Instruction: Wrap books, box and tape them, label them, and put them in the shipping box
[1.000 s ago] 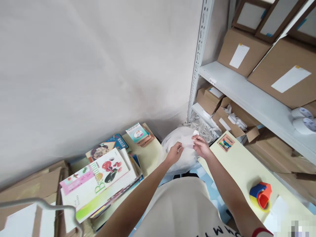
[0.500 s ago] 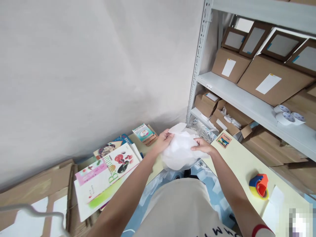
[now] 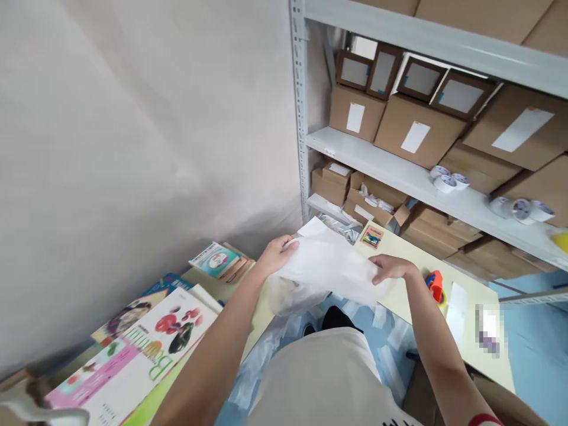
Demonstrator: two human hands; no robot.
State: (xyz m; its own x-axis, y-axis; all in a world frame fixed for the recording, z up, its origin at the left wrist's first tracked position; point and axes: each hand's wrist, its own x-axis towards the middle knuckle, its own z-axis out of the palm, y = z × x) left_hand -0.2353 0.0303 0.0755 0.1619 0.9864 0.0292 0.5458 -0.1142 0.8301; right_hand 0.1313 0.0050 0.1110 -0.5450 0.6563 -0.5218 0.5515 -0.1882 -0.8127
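Between my two hands is stretched a thin, white, partly see-through sheet; whether it is plastic or paper I cannot tell. My left hand is closed on its left edge, thumb on top. The right edge is pinched by my right hand. Below the sheet on the left hangs a crumpled, more transparent part, and I cannot make out whether it belongs to the same piece. A small picture card lies on the table beyond my right hand.
Books are stacked at the left, with smaller booklets behind them. On the right table are an orange tape dispenser and white paper. A metal shelf holds cartons and tape rolls. Scraps litter the blue floor.
The bunched white sheet is now spread wider and flatter, as my right hand has moved away from my left. The view has turned to the right, showing more shelf.
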